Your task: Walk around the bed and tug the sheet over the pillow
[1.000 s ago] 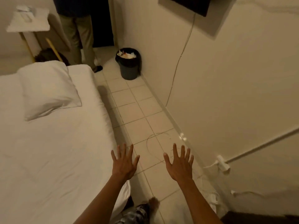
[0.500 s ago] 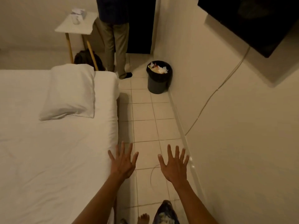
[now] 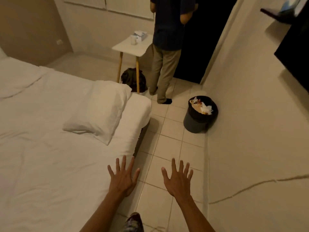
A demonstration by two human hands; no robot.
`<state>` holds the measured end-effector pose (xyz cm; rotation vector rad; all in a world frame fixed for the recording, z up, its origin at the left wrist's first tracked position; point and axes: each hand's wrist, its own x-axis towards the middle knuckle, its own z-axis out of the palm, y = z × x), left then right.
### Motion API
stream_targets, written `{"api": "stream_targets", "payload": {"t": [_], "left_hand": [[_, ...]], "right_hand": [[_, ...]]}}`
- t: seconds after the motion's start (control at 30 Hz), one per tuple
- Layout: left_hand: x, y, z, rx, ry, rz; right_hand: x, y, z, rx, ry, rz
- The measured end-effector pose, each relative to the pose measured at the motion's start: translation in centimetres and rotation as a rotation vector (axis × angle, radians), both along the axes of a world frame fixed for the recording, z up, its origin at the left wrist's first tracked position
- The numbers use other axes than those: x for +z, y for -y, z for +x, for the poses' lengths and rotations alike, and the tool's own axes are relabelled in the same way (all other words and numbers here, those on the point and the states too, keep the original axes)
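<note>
Two hands are held out in front, palms down, holding nothing: the left hand (image 3: 122, 179) hovers with fingers spread wide over the near edge of the bed (image 3: 50, 164), and the right hand (image 3: 178, 180), equally splayed, hangs over the tiled floor (image 3: 168, 141) just beside it. One white pillow (image 3: 98, 109) lies on the bed's far corner. Beyond stand one small white bench (image 3: 132, 47) on wooden legs, one dark bag (image 3: 132, 79) beneath it, one person (image 3: 167, 47) facing a dark doorway, and one black waste bin (image 3: 199, 114) full of paper against the wall.
</note>
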<state>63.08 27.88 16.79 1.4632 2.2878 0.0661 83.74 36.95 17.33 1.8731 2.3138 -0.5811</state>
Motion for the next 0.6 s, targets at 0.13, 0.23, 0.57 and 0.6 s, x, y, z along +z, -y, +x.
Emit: {"api": "stream_targets", "payload": {"t": [0.13, 0.23, 0.57, 0.6], "left_hand": [[-1.3, -3.9, -1.9, 0.068, -0.007, -0.048], [-2.5, -8.6, -4.8, 0.126, 0.008, -0.074], [-2.5, -27.4, -14.3, 0.290, 0.073, -0.002], [-2.3, -28.7, -14.7, 0.285, 0.078, -0.007]], "right_hand": [[-0.4, -8.1, -2.4, 0.078, 0.002, 0.029], [-0.6, -15.0, -4.8, 0.108, 0.021, 0.046], [0.4, -32.8, -15.0, 0.179, 0.024, 0.033], [0.6, -34.2, -15.5, 0.197, 0.032, 0.028]]}}
